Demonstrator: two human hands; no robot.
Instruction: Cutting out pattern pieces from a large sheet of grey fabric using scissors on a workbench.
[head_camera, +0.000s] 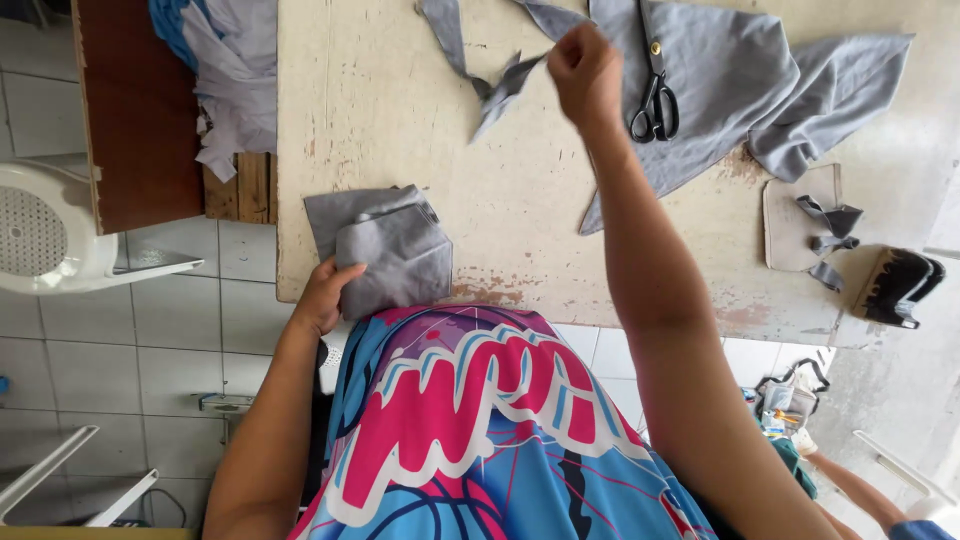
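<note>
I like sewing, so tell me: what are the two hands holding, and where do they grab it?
The right hand pinches a grey fabric strip by its near end. The left hand holds the folded grey cloth at its near-left corner.

Bright even daylight, soft faint shadows, sharp focus, wide-angle edge distortion

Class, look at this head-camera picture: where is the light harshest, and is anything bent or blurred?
Head view: daylight washes out the table's right end; soft, faint shadows lie under the scissors and folded cloth; wide-angle bending curves the table edge and floor tiles; the right hand is slightly motion-blurred, the left hand sharp.
</note>
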